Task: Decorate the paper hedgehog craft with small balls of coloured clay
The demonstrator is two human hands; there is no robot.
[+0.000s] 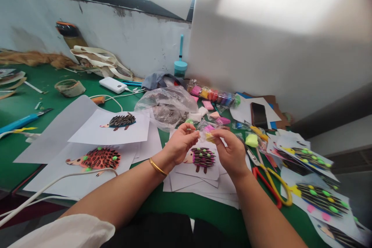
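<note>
Above a stack of white papers, my left hand [182,142] and my right hand [231,152] face each other, a small gap apart. Thumb and fingertip of my right hand pinch a small piece of yellow clay [209,136], perhaps with clear wrapping on it. The fingers of my left hand are pressed together; what they hold, if anything, is too small to make out. Beneath them lies a hedgehog picture [204,158] with dark seed spines on pink and green dots. Beyond my hands are clay packets, among them a magenta packet [223,121].
Red and yellow scissors [270,180] lie right of my right arm. More hedgehog pictures [322,199] are spread at the right, and a red one [97,159] at the left. A clear plastic bag [167,106], phone [258,115], white power bank [112,84] and blue cutter [20,122] lie around.
</note>
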